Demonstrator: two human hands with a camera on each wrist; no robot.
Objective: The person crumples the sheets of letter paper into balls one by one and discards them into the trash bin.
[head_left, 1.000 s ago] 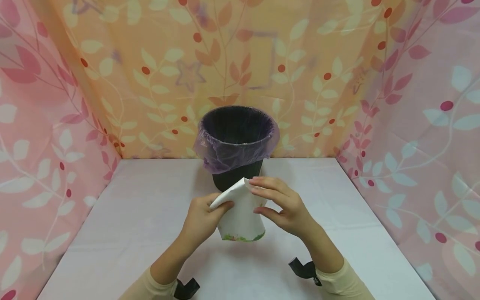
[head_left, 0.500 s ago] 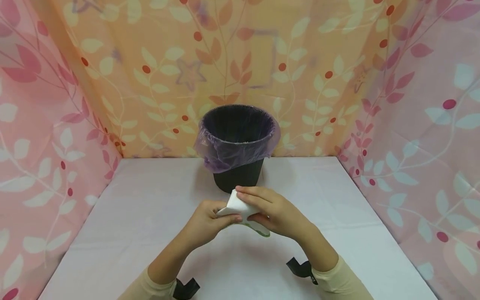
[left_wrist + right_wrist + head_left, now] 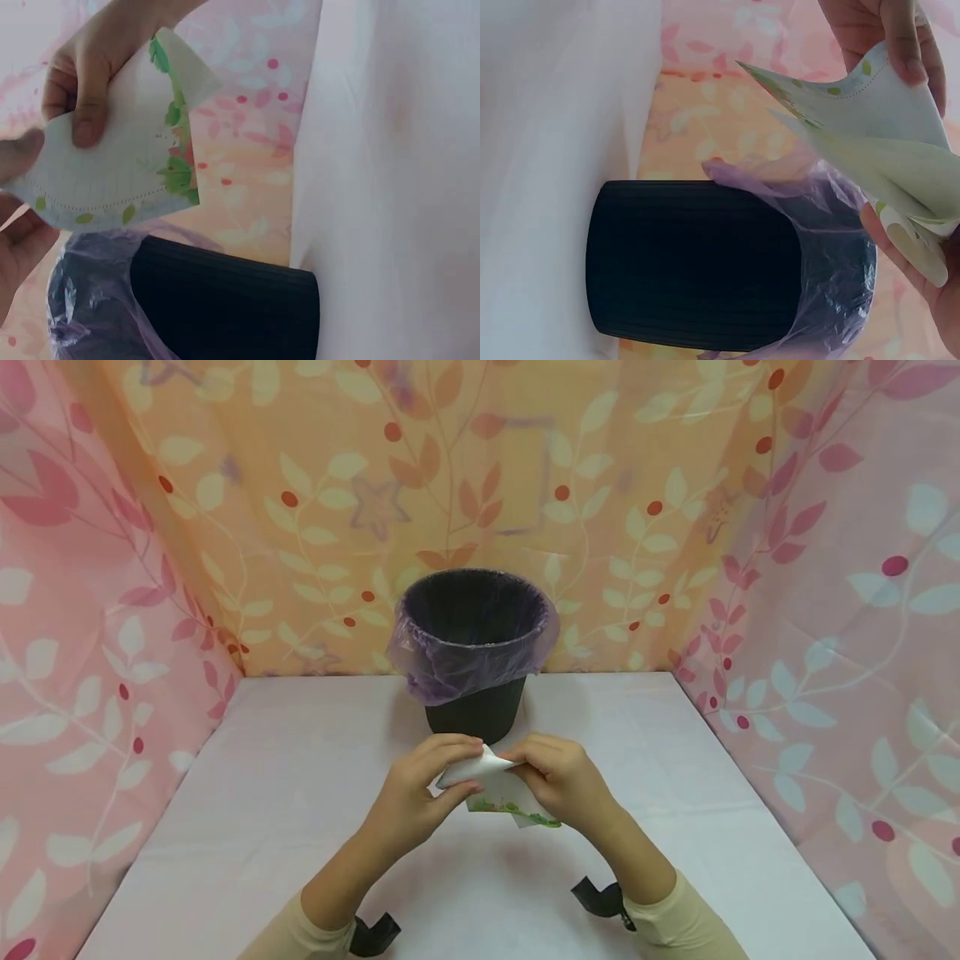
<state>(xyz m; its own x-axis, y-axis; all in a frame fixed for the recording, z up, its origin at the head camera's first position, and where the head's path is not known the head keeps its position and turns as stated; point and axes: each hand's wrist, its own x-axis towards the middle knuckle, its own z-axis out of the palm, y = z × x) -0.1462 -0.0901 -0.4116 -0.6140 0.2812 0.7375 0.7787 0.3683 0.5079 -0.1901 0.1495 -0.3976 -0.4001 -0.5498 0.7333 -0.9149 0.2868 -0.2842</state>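
Note:
A sheet of white lined paper (image 3: pixel 502 795) with green leaf prints along its border is bent over between both hands, above the table and in front of the bin. My left hand (image 3: pixel 411 795) pinches its left side between thumb and fingers. On the other side, my right hand (image 3: pixel 564 781) grips the sheet near the top. The left wrist view shows the ruled lines and a dotted line on the paper (image 3: pixel 124 161). Curled, overlapping layers of the paper (image 3: pixel 889 161) show in the right wrist view, where the right palm is partly cut off.
Behind the hands stands a black bin (image 3: pixel 480 714), lined with a purple plastic bag (image 3: pixel 442 672) folded over its rim. A white cloth covers the table (image 3: pixel 300 752). Floral curtains (image 3: pixel 315 527) enclose the back and sides.
The sheet hung down long from the left hand a second ago, the right fingers near its edge. It is now folded and bunched, and the hands have closed in on it.

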